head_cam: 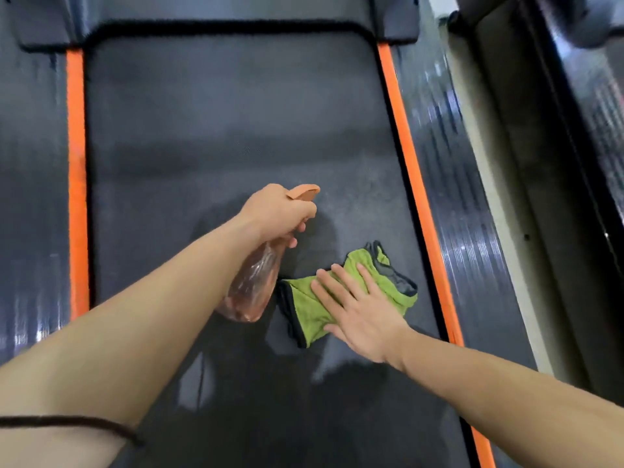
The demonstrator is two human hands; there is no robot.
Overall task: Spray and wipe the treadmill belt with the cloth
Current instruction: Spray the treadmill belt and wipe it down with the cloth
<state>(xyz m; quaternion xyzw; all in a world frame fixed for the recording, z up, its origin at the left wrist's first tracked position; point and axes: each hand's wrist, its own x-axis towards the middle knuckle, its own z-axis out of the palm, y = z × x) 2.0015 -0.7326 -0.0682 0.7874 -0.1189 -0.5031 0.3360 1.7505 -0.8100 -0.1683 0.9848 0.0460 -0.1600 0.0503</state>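
The dark grey treadmill belt fills the middle of the view and looks damp and speckled near the centre. My left hand grips the neck of a clear orange-tinted spray bottle, its orange nozzle pointing right and away over the belt. A crumpled green cloth with dark trim lies on the belt right of the bottle. My right hand lies flat on the cloth with its fingers spread, pressing it against the belt.
Orange strips border the belt on both sides, with ribbed dark side rails beyond them. The motor hood closes the far end. A dark frame runs along the right.
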